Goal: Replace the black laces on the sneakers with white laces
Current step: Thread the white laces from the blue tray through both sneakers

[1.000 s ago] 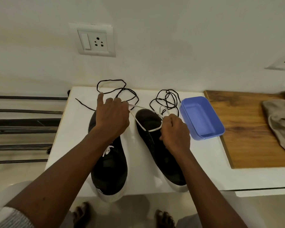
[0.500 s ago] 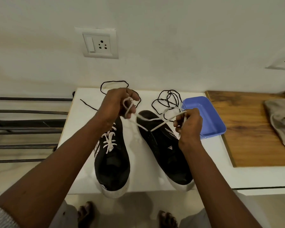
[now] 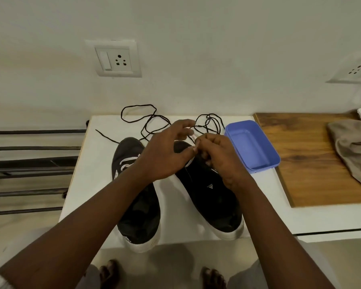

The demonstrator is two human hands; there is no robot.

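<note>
Two black sneakers with white soles stand side by side on a white table (image 3: 86, 176), toes toward me. The left sneaker (image 3: 136, 205) shows white lacing near its tongue. Over the throat of the right sneaker (image 3: 213, 203) my two hands meet. My right hand (image 3: 221, 159) pinches the white lace (image 3: 191, 138) with curled fingers. My left hand (image 3: 165, 153) reaches across with fingers spread, its thumb and fingertips at the same lace; the hands hide the eyelets. Two loose black laces (image 3: 146, 119) (image 3: 211, 124) lie coiled behind the shoes.
A blue plastic tray (image 3: 269, 151) sits right of the shoes, beside a wooden board (image 3: 313, 163) with a brown cloth (image 3: 354, 149) on it. A wall socket (image 3: 115, 59) is above. Dark metal bars (image 3: 29, 163) run at the left. My feet (image 3: 111, 272) show below the table edge.
Both hands were apart, pulling the white lace ends outward half a second ago; now they have come together over the right sneaker's throat.
</note>
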